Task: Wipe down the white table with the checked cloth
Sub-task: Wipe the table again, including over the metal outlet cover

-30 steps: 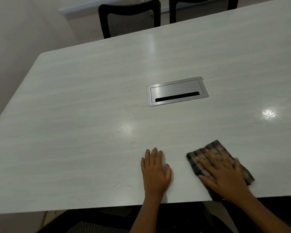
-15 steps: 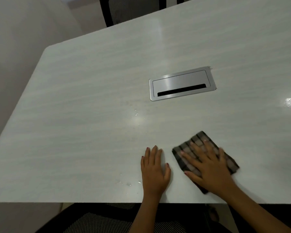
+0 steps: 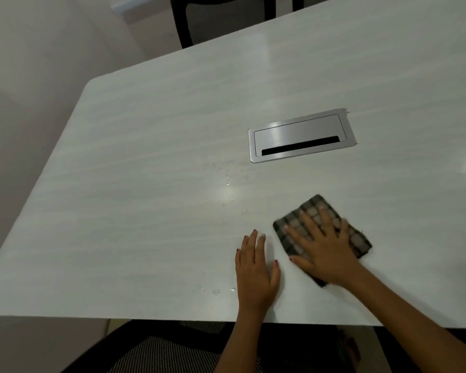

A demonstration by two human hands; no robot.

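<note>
Pale walls border the glossy white table (image 3: 135,184), where small water droplets (image 3: 228,195) glisten near the middle. Near the front edge, the left hand (image 3: 254,273) lies flat with fingers straight, holding nothing. Farther back sits a rectangular brushed-metal cable hatch (image 3: 301,135). Just beside the left hand, the right hand (image 3: 323,249) presses spread fingers on the folded brown-and-grey checked cloth (image 3: 358,239).

The right hand (image 3: 324,249), flat on the checked cloth (image 3: 314,206), slides it leftward and away from the bench's (image 3: 145,211) near edge, so it now lies just beside the left hand (image 3: 254,273).
</note>
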